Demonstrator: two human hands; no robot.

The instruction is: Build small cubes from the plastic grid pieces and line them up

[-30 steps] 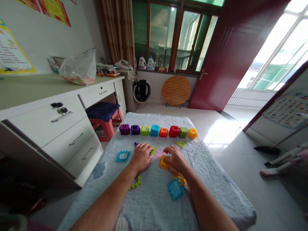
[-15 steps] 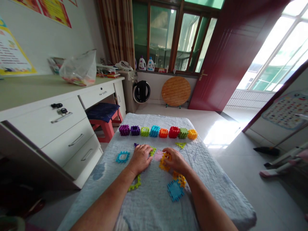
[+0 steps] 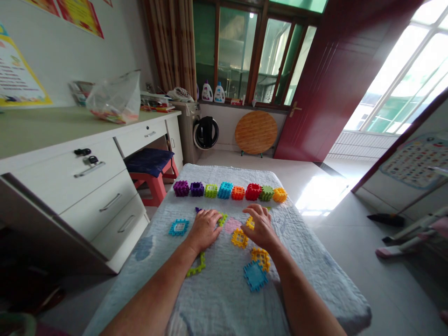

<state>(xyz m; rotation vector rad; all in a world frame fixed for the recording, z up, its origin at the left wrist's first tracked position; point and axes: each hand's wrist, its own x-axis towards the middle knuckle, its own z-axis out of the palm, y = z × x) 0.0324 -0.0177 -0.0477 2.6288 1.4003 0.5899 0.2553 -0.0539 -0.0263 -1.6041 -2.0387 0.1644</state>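
Observation:
My left hand (image 3: 206, 227) lies low over the cloth, its fingers stretched out and resting beside a light green building piece (image 3: 222, 219), which it partly covers. The tip of a purple piece (image 3: 198, 210) shows past its fingers. My right hand (image 3: 262, 226) is raised a little with fingers apart, over a yellow square piece (image 3: 249, 222) seen between thumb and forefinger. Another yellow piece (image 3: 239, 238) lies flat just left of it. By the right wrist are a yellow lattice piece (image 3: 261, 258) and a blue square piece (image 3: 255, 276).
Along the table's far side runs a row of coloured block cubes, among them a red one (image 3: 253, 192). A blue frame piece (image 3: 178, 227) lies left, a green piece (image 3: 198, 266) beside the left forearm. A white desk (image 3: 105, 182) and a stool (image 3: 154, 172) stand left.
My right hand has moved away and to the right from the yellow piece, uncovering it. A green triangular piece beyond is now mostly hidden behind it. The left hand stays put.

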